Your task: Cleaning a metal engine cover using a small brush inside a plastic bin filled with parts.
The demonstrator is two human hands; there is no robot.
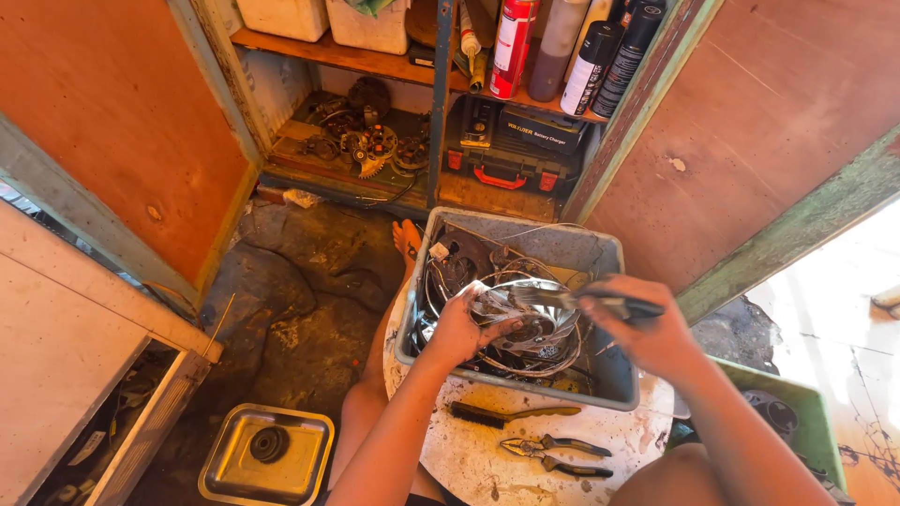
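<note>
Grey plastic bin (600,375) of tangled wire, shiny round metal part (525,314) between hands.

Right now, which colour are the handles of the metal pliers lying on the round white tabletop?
Black, seen in the head view: pliers.

Single head-worn view, steeply downward and close over the grey bin (600,258), facing the open cupboard (394,61)

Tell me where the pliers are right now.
In the head view, the pliers lie on the white round surface at bottom centre, just below the wire brush and in front of the grey bin, between the person's forearms.
</note>
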